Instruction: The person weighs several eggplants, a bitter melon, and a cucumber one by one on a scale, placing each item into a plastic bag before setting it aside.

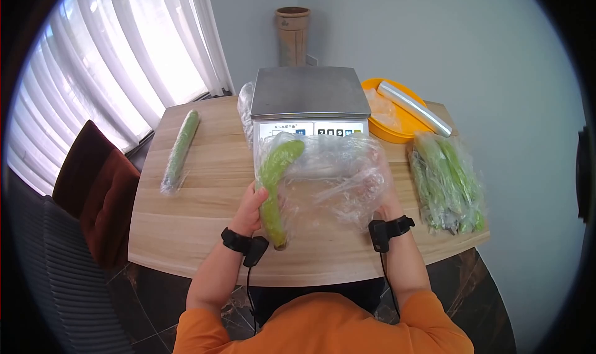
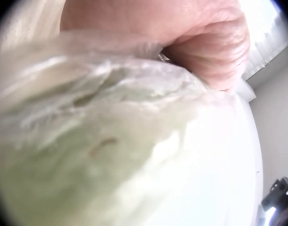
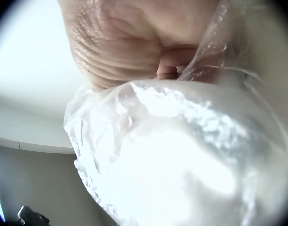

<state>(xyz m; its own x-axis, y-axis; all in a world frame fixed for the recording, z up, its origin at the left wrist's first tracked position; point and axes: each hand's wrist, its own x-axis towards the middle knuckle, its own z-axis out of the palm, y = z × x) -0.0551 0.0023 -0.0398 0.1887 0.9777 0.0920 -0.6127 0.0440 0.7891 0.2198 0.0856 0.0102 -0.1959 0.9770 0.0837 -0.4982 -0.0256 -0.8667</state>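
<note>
A curved green gourd (image 1: 271, 186) lies inside a clear plastic bag (image 1: 335, 158), held up in front of the scale (image 1: 310, 93). The left hand (image 1: 250, 208) grips the gourd through the film at its left side, thumb across it. At the bag's right side, the right hand (image 1: 386, 186) holds bunched film, its fingers partly hidden behind the plastic. In the left wrist view the wrapped gourd (image 2: 87, 160) fills the lower part below the hand (image 2: 158, 23). The right wrist view has crumpled film (image 3: 148, 141) under the hand (image 3: 134, 37).
A wrapped long green vegetable (image 1: 181, 149) lies on the left of the wooden table (image 1: 186, 230). At the right are bagged leafy greens (image 1: 447, 183) and an orange basin (image 1: 388, 132) with a film roll (image 1: 415, 107) across it. A plastic bag (image 1: 246, 112) sits beside the scale.
</note>
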